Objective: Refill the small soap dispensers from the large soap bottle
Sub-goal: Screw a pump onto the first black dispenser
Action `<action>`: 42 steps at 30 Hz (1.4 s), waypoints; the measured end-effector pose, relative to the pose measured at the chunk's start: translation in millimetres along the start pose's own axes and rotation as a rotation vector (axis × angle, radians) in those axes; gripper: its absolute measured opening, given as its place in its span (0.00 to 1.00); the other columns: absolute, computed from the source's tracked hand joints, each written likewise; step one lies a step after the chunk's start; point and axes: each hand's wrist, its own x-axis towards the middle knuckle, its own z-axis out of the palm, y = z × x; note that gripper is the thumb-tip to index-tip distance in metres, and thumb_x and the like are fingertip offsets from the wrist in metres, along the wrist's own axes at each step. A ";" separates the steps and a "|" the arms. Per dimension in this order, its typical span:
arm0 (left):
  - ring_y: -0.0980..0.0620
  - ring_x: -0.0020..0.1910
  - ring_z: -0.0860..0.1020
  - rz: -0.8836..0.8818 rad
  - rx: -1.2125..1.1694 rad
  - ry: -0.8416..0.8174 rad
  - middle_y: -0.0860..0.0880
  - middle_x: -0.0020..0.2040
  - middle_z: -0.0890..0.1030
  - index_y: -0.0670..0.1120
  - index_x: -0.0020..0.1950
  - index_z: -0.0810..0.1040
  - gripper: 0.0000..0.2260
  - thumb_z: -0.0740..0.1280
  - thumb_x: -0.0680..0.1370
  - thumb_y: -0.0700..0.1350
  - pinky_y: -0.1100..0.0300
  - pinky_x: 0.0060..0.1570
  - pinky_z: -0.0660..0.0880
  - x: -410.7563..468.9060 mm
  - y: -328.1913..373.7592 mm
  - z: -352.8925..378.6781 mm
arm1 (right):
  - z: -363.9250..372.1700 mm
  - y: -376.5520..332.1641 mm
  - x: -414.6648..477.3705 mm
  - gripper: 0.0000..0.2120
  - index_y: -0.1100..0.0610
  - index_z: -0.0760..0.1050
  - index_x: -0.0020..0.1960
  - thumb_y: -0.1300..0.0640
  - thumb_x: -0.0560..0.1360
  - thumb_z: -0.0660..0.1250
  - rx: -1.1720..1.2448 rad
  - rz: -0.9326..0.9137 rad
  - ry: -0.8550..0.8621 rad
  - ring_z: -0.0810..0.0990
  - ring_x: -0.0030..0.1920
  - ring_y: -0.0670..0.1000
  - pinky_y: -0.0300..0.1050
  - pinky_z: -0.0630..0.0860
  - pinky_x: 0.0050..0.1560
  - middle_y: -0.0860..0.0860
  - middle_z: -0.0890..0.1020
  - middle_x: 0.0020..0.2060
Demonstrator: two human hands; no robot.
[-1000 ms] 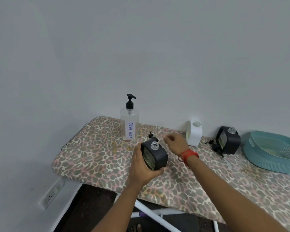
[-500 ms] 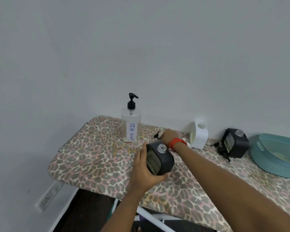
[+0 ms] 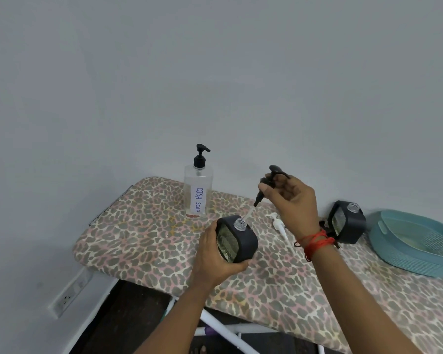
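Your left hand [image 3: 215, 261] grips the small black soap dispenser [image 3: 246, 245] from its left side, fingers curled under its base and thumb along the near edge. You hold it tilted, just above the leopard-print ironing board [image 3: 138, 241]. Its clear threaded neck [image 3: 240, 223] is uncapped.

Your right hand [image 3: 294, 200] pinches a black pump head [image 3: 269, 182] between thumb and fingertips, above and to the right of the dispenser. The pump's clear dip tube slants down-left toward the neck. The tip sits right at the rim - whether it is inside cannot be told.

The large clear bottle labelled "DISH SOAP" [image 3: 198, 192] stands upright at the back of the board, near the wall, with its black pump fitted. It is apart from both hands.

A white pump [image 3: 278, 224] lies on the board between the held dispenser and your right wrist. A red thread [image 3: 317, 242] is tied round that wrist.

A second black dispenser [image 3: 347, 222] stands further right by the wall, its neck uncapped. A teal plastic basket [image 3: 414, 244] sits just beyond it.

A wall outlet [image 3: 67, 298] shows low on the left, below the board.
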 end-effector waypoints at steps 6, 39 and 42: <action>0.48 0.75 0.66 -0.015 0.033 -0.019 0.50 0.75 0.68 0.48 0.81 0.58 0.57 0.82 0.60 0.65 0.45 0.71 0.70 1.7 1.9 -0.3 | 12.1 23.6 -16.0 0.12 0.51 0.83 0.52 0.58 0.71 0.79 -0.053 0.060 -0.099 0.85 0.49 0.51 0.42 0.82 0.51 0.48 0.87 0.46; 0.50 0.72 0.67 -0.055 0.043 -0.051 0.53 0.72 0.67 0.53 0.80 0.55 0.58 0.78 0.56 0.66 0.47 0.68 0.73 0.7 0.7 -0.6 | 40.5 72.5 -36.8 0.35 0.49 0.68 0.65 0.58 0.64 0.83 -0.084 0.199 -0.053 0.76 0.36 0.46 0.40 0.78 0.41 0.50 0.78 0.39; 0.49 0.75 0.65 -0.052 0.031 -0.075 0.52 0.74 0.66 0.52 0.81 0.53 0.59 0.78 0.57 0.64 0.45 0.70 0.71 1.6 0.6 -0.8 | 62.2 72.3 -38.7 0.39 0.47 0.66 0.60 0.44 0.58 0.85 -0.220 0.222 0.047 0.78 0.41 0.39 0.33 0.75 0.41 0.43 0.79 0.45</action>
